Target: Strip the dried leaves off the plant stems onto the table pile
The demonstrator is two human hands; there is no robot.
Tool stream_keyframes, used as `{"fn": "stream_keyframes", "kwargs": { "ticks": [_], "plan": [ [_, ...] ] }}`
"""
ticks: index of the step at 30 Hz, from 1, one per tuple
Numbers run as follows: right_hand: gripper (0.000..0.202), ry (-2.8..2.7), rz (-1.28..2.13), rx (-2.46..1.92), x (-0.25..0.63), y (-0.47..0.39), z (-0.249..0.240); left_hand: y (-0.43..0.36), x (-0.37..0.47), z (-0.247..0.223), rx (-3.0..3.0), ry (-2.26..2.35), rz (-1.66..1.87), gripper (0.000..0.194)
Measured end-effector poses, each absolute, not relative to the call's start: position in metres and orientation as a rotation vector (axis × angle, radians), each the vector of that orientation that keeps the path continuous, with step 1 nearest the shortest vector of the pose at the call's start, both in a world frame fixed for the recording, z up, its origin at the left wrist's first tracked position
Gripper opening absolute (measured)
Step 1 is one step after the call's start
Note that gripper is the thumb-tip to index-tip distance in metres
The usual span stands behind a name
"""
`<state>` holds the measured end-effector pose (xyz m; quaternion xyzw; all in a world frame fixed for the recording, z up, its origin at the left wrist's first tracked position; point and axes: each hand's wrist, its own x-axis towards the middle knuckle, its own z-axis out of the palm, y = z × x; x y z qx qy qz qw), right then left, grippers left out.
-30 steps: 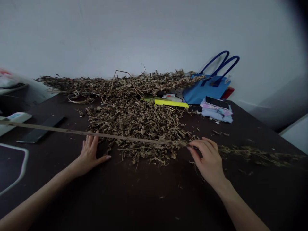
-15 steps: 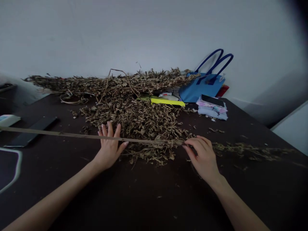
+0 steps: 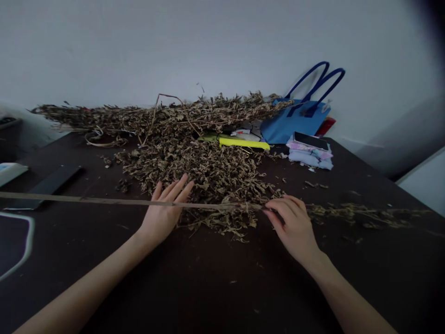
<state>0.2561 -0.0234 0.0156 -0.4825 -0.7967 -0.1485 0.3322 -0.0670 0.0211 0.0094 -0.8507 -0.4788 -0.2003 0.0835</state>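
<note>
A long dried plant stem runs level across the view from the left edge. My right hand pinches it between thumb and fingers, and its leafy end trails off to the right. Under the stem, my left hand is open, fingers stretched out and together, thumb hidden; the stem crosses over the back of the fingers. Just beyond both hands spreads a heap of crumpled dried leaves, part of it lying under the stem.
Behind the heap lies a large bundle of dried plants along the wall. A yellow object, a blue bag and a phone on folded cloth stand at the back right. A black flat object lies left on the dark table.
My left hand has turned, its spread fingers now closer together and pointing more to the right. My right hand keeps its pinch in nearly the same place. The view has shifted slightly.
</note>
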Motion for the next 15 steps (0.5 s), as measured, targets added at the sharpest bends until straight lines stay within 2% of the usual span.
{"fn": "stream_keyframes", "kwargs": {
  "ticks": [4, 8, 15],
  "plan": [
    [0.007, -2.079, -0.406, -1.258, 0.255, -0.026, 0.018, 0.016, -0.067, 0.021, -2.427, -1.416, -0.728, 0.045],
    [0.008, -2.095, -0.38, -1.272, 0.254, -0.026, 0.018, 0.028, -0.066, 0.017, -2.571, -1.314, -0.786, 0.036],
    [0.009, -2.142, -0.344, -1.294, 0.255, -0.024, 0.016, 0.043, -0.061, 0.009, -2.615, -1.218, -0.924, 0.043]
  ]
}}
